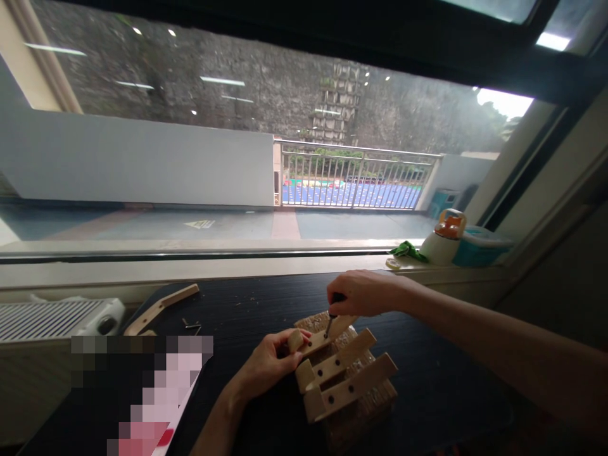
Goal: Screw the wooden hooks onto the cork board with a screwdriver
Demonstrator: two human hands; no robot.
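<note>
A small wooden assembly (346,380) of pale slats screwed across a woven block sits on the dark table (247,310). My left hand (270,364) is closed round the near end of the farthest slat (319,342). My right hand (363,292) is closed on a dark-handled screwdriver (331,315), held upright with its tip on that same slat. Both of my forearms reach in, the left from below and the right from the right side.
A loose curved wooden piece (161,308) and a small metal key (192,326) lie on the table at the left. A white grilled heater (57,316) stands far left. On the window sill at the right stand a white and orange bottle (444,237), a teal box (479,247) and a green cloth (408,251).
</note>
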